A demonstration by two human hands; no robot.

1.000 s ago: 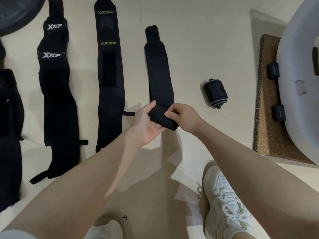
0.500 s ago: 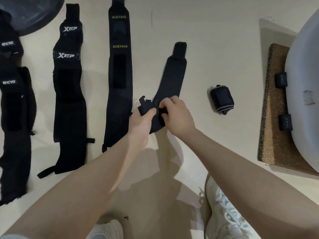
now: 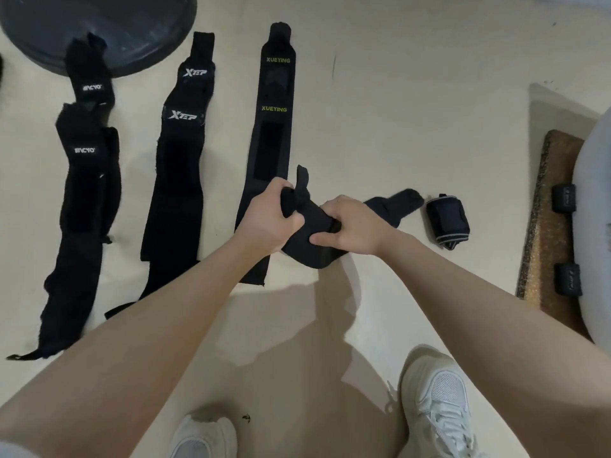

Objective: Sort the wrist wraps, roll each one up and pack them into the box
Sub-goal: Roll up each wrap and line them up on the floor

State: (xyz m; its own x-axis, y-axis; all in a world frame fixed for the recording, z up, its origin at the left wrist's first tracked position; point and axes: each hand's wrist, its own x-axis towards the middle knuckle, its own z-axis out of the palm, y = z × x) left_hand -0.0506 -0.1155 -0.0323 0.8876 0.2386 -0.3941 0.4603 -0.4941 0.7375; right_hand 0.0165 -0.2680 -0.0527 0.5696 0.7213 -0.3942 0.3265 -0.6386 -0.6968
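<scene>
wrist wrap [image 3: 310, 246], plain black, is gripped above the pale floor [image 3: 396, 110] by left hand [image 3: 271, 219] and right hand [image 3: 350, 226], fingers curled round it. three flat wraps [image 3: 269, 153] lie left, a rolled wrap [image 3: 447, 223] right, near a cork mat [image 3: 545, 233].

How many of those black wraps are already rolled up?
3, possibly more hidden. One rolled wrap lies on the floor right of the hands; two rolled wraps sit on the cork-lined surface at the right edge, partly behind a pale rounded object.
</scene>
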